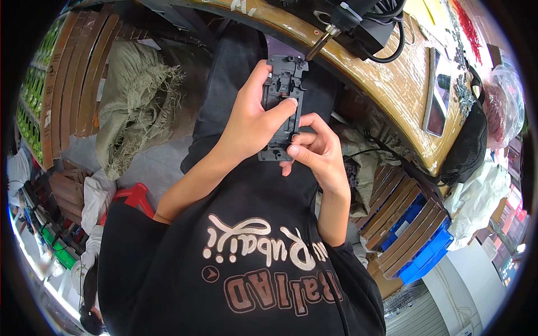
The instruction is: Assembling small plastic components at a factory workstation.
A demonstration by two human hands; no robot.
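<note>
Upright over my lap is a long dark grey moulded plastic housing (284, 78), with ribs, slots and screw holes on its face. My left hand (259, 115) grips it from the left, the thumb lying across its middle and the fingers behind it. At the lower right edge, my right hand (318, 150) has its fingers curled round the housing, thumb and forefinger close together. Whether a small part sits between those fingertips I cannot make out. Just beyond the top end of the housing, a black powered tool (342, 22) points its metal tip down towards it.
A wooden workbench (386, 84) curves along the far right, bearing a phone-like flat slab (438, 92), small dark parts and cables. Woven sacks (134, 95) and stacked brown trays (73, 78) stand on the left. Blue crates (420, 260) are low right; a red stool (134, 197) is low left.
</note>
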